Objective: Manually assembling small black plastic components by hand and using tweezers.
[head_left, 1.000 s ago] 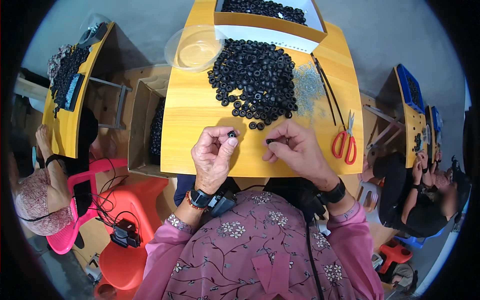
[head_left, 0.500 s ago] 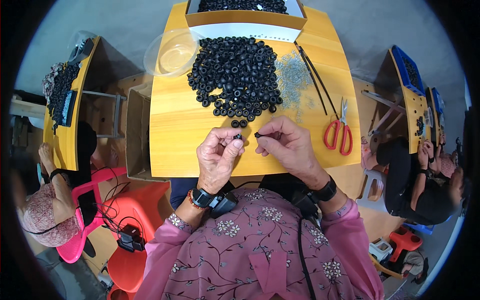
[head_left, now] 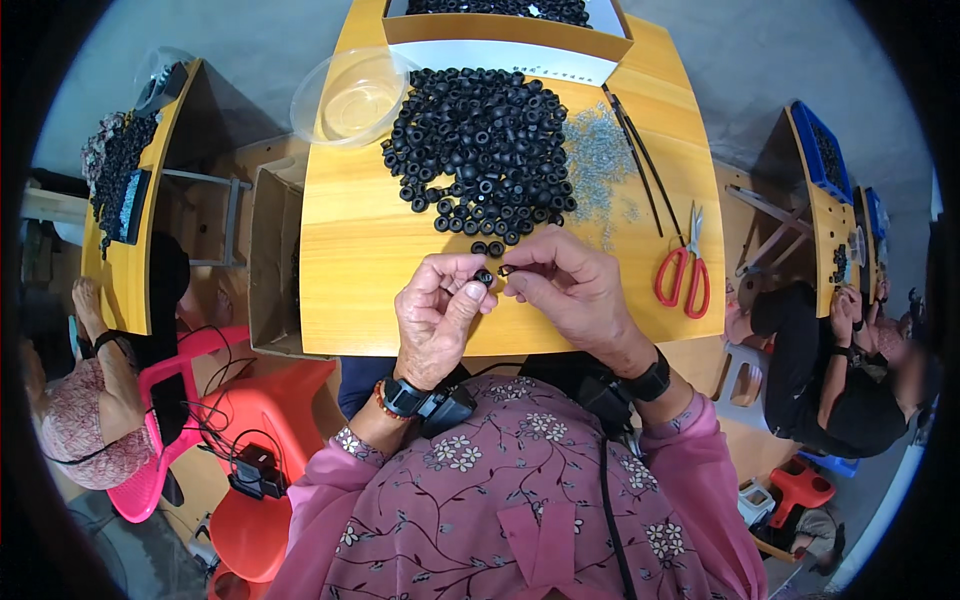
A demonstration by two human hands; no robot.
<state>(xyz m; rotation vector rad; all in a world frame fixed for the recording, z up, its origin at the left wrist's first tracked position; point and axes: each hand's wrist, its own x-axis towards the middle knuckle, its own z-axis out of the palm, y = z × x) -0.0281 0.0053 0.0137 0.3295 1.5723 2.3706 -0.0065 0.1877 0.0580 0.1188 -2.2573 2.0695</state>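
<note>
My left hand (head_left: 438, 312) pinches a small round black cap (head_left: 483, 276) with a hollow middle between thumb and forefinger. Close beside it, my right hand (head_left: 568, 285) is closed on a smaller dark piece (head_left: 506, 270), too small to name. Both hands hover over the near edge of the yellow table (head_left: 370, 300). Just beyond the fingertips lies a big heap of black caps (head_left: 475, 145), with a few loose ones at its near end. To the right of the heap are many tiny clear pieces (head_left: 597, 150).
Red-handled scissors (head_left: 683, 275) and two thin black rods (head_left: 640, 155) lie on the right. A clear round tub (head_left: 355, 100) stands at the far left, and an open box (head_left: 510, 40) of black pieces at the back. Other people sit at side tables; a red chair (head_left: 245, 530) is left.
My two hands have drawn slightly closer together, and the cap in my left fingers now shows more of its round opening. The whole view has shifted a little.
</note>
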